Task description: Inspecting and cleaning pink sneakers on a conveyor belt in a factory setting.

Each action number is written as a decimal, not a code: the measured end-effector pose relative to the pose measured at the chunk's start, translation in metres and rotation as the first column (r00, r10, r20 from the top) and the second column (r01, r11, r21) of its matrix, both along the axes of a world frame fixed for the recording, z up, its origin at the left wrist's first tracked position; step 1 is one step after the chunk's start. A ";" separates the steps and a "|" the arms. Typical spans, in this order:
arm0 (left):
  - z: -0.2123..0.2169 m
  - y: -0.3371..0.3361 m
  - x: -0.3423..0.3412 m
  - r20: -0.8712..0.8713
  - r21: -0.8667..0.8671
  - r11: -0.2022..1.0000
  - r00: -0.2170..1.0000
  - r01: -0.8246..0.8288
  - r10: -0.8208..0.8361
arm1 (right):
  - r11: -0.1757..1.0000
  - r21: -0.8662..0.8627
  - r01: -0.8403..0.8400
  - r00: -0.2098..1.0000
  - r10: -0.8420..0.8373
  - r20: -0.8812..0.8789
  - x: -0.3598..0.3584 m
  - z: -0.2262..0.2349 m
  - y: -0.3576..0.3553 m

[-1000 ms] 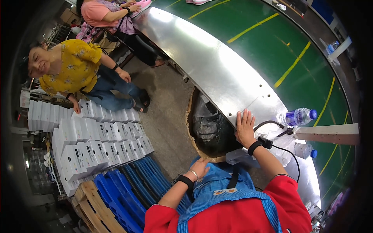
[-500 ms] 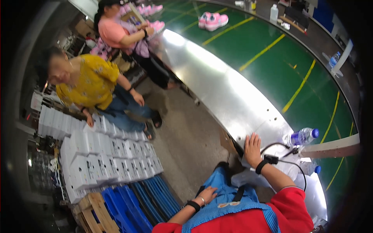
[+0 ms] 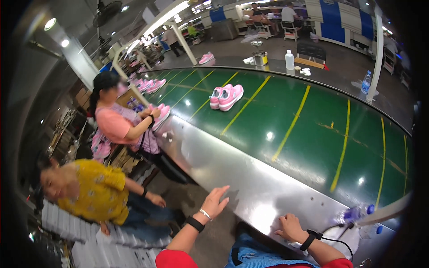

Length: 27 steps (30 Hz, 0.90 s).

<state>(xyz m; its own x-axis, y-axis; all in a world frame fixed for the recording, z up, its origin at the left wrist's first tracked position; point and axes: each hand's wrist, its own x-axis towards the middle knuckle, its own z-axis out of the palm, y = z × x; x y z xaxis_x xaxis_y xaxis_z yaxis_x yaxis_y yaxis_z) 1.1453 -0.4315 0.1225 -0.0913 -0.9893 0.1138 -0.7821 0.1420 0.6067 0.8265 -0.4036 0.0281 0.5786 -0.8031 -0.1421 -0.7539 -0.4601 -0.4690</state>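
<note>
My left hand point(image 3: 215, 203) reaches forward beside the near edge of the metal table point(image 3: 250, 178), fingers stretched out, holding nothing. My right hand point(image 3: 291, 228) is low over the metal surface near its front edge, fingers apart and slightly bent, with nothing in it. Whether it touches the metal is hard to tell. A black band with a cable point(image 3: 331, 240) is at my right wrist. Beyond the metal strip, a pair of pink sneakers point(image 3: 230, 99) stands on the green conveyor belt point(image 3: 308, 152), out of reach of both hands.
Bottles with purple caps point(image 3: 357, 213) lie at the right. A worker in a pink top point(image 3: 117, 120) handles pink shoes at far left. A person in yellow point(image 3: 96, 192) stands by stacked white boxes point(image 3: 107, 257). A white bottle point(image 3: 289, 60) stands beyond the belt.
My view has tilted up toward the belt. My left hand has risen from my lap to the table's edge. My right hand, formerly flat on the metal, now has its fingers bent.
</note>
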 end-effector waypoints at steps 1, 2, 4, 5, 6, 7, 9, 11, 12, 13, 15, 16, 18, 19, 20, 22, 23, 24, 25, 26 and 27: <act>0.002 -0.041 0.019 0.041 -0.051 0.997 0.997 0.062 -0.060 | 0.998 0.017 0.059 0.998 -0.059 0.030 0.019 0.006 -0.021; -0.007 -0.077 0.039 0.042 -0.061 0.994 0.995 0.091 -0.088 | 0.996 0.007 0.088 0.996 -0.088 0.031 0.041 0.004 -0.043; -0.031 -0.154 0.072 0.058 -0.044 0.993 0.992 0.111 -0.109 | 0.964 0.095 0.249 0.967 -0.242 -0.076 0.075 -0.006 -0.081; -0.043 -0.188 0.082 0.013 0.012 0.992 0.992 0.127 -0.128 | 0.951 0.046 0.306 0.943 -0.296 -0.151 0.087 -0.019 -0.094; -0.053 -0.218 0.095 -0.008 0.019 0.990 0.990 0.140 -0.140 | 0.947 0.050 0.318 0.936 -0.305 -0.172 0.095 -0.025 -0.104; -0.063 -0.248 0.107 -0.008 0.000 0.987 0.987 0.158 -0.158 | 0.933 0.116 0.340 0.919 -0.304 -0.251 0.100 -0.029 -0.113; -0.075 -0.307 0.130 0.021 0.004 0.987 0.987 0.158 -0.158 | 0.867 0.274 0.416 0.889 -0.324 -0.322 0.105 -0.032 -0.125; -0.082 -0.362 0.154 0.090 -0.002 0.993 0.989 0.117 -0.116 | 0.862 0.257 0.438 0.863 -0.322 -0.390 0.112 -0.027 -0.129; -0.081 -0.389 0.163 0.172 -0.026 0.997 0.983 0.066 -0.060 | 0.855 0.247 0.457 0.847 -0.333 -0.414 0.117 -0.026 -0.131; -0.078 -0.415 0.171 0.219 -0.037 0.999 0.975 0.039 -0.030 | 0.843 0.254 0.474 0.839 -0.344 -0.422 0.120 -0.028 -0.131; -0.070 -0.464 0.181 0.337 -0.082 0.997 0.941 -0.007 0.034 | 0.833 0.231 0.502 0.815 -0.367 -0.449 0.124 -0.031 -0.130; -0.065 -0.488 0.185 0.407 -0.115 0.993 0.911 -0.027 0.071 | 0.821 0.234 0.521 0.805 -0.381 -0.455 0.129 -0.032 -0.132; -0.042 -0.522 0.188 0.507 -0.093 0.994 0.857 -0.049 0.090 | 0.773 0.265 0.576 0.751 -0.372 -0.546 0.136 -0.029 -0.135; -0.038 -0.538 0.194 0.573 -0.045 0.997 0.816 -0.057 0.072 | 0.761 0.265 0.592 0.742 -0.387 -0.547 0.140 -0.023 -0.139; -0.034 -0.550 0.202 0.636 -0.004 0.998 0.770 -0.068 0.055 | 0.649 0.369 0.665 0.720 -0.427 -0.547 0.146 -0.014 -0.144; -0.062 -0.590 0.190 0.719 0.186 0.979 0.690 -0.080 -0.080 | 0.431 0.466 0.772 0.635 -0.500 -0.589 0.151 -0.014 -0.144; -0.055 -0.603 0.170 0.723 0.362 0.928 0.655 -0.089 -0.220 | 0.603 0.315 0.733 0.654 -0.497 -0.570 0.149 -0.018 -0.135; -0.069 -0.617 0.173 0.765 0.387 0.919 0.583 -0.078 -0.273 | 0.743 0.140 0.655 0.672 -0.487 -0.558 0.155 -0.021 -0.124; -0.074 -0.622 0.174 0.799 0.351 0.936 0.533 -0.040 -0.277 | 0.744 0.136 0.654 0.693 -0.518 -0.501 0.159 -0.010 -0.129; -0.086 -0.629 0.187 0.783 0.363 0.932 0.542 -0.001 -0.305 | 0.736 0.120 0.666 0.699 -0.559 -0.447 0.159 0.007 -0.137; -0.071 -0.627 0.179 0.728 0.444 0.896 0.584 -0.005 -0.358 | 0.735 0.062 0.676 0.688 -0.597 -0.412 0.159 0.005 -0.133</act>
<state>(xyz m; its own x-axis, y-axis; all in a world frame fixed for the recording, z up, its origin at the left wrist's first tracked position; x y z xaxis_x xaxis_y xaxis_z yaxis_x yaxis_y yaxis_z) 1.3248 -1.0585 0.0514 -0.1404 -0.8835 -0.4468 -0.9501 0.2471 -0.1902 0.9857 -0.5371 0.0327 -0.1825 -0.8899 -0.4180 -0.9539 0.2632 -0.1440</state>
